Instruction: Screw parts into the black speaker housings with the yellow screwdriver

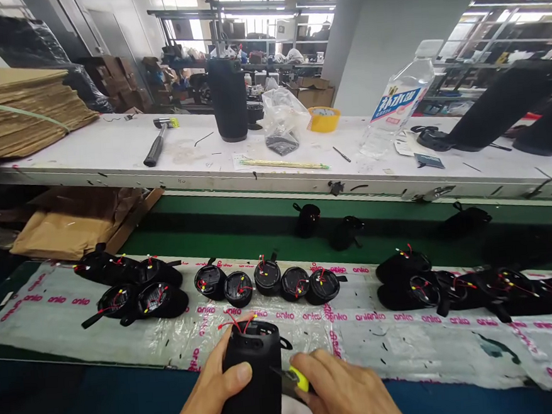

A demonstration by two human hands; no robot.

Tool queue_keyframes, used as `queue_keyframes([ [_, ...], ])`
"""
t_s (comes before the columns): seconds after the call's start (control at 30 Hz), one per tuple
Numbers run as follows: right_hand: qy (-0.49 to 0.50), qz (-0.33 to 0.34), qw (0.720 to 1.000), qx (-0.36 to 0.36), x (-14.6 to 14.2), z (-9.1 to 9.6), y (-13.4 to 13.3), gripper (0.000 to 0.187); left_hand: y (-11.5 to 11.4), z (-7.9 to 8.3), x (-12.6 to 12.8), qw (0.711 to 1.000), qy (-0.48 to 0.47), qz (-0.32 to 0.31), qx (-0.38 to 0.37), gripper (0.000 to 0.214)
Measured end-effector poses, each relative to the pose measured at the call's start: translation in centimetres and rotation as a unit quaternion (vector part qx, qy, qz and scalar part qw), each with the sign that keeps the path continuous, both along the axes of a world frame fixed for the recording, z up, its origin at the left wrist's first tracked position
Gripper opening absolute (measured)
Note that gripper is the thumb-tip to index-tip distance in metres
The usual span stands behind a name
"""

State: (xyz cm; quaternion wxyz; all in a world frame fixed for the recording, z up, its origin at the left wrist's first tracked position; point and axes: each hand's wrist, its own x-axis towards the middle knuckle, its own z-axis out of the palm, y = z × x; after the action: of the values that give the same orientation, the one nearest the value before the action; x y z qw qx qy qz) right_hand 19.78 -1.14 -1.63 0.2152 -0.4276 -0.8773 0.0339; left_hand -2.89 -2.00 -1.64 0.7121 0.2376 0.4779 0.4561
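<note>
My left hand is wrapped round a black fabric-covered speaker shell with red wires sticking out of its open top. My right hand pinches a small tool with a yellow handle, its metal tip touching the shell's right side. Just beyond, a row of several black round speaker shells with red and yellow wires stands on a clear plastic sheet printed "anko".
More black shells lie in clusters at left and right, a few on the green belt. The white shelf behind carries a hammer, tall black speaker, plastic bag, yellow tape, water bottle, stacked cardboard.
</note>
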Motion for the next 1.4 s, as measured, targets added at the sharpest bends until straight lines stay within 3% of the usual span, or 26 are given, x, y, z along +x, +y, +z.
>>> queue_keyframes([
  [0.13,-0.1,0.026,0.994,0.023,0.5,1.7,1.2,0.022,-0.4,-0.1,0.0,0.999,-0.015,-0.042,0.018,0.081],
  [0.53,-0.134,0.077,0.988,0.01,0.9,2.6,1.4,0.04,-0.8,0.2,0.1,0.997,-0.006,-0.056,0.051,0.071],
  [0.83,-0.211,0.093,0.973,-0.01,1.4,3.1,1.4,0.03,-0.3,0.8,0.4,0.993,-0.008,-0.099,0.062,0.072],
  [1.0,-0.274,0.113,0.955,-0.024,1.5,3.7,1.1,0.027,-0.2,1.1,0.7,0.99,0.051,-0.114,0.07,0.071],
  [1.17,-0.292,0.101,0.951,0.0,1.4,4.2,0.8,0.028,-0.4,1.0,0.8,0.984,0.134,-0.095,0.069,0.08],
  [1.4,-0.326,0.097,0.94,0.035,0.9,4.4,0.4,0.029,-0.1,0.9,0.9,0.975,0.168,-0.128,0.074,0.079],
])
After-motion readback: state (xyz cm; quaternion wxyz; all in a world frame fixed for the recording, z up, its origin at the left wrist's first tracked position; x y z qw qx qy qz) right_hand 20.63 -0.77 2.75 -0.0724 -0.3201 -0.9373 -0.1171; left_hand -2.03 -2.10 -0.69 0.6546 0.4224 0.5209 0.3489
